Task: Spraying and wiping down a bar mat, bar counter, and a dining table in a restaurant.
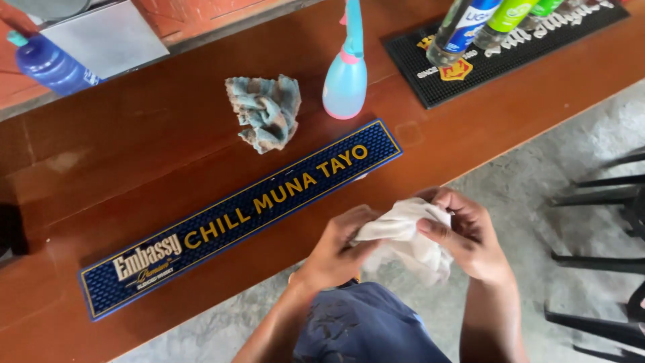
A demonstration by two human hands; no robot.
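While both my hands, left (pixel 336 249) and right (pixel 463 235), clamp a crumpled white cloth (pixel 406 238) just off the counter's (pixel 134 154) near edge, the blue bar mat (pixel 242 215) lies untouched; spray bottle (pixel 346 77) and grey rag (pixel 264 111) wait behind it.

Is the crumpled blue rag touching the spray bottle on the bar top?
Apart. The head view shows a strip of bare wood between the crumpled blue rag and the base of the spray bottle.

The one camera sits on my head, looking steeply down and close over my hands (pixel 403 242) at the near edge of the wooden desk (pixel 168 121), floor at right.
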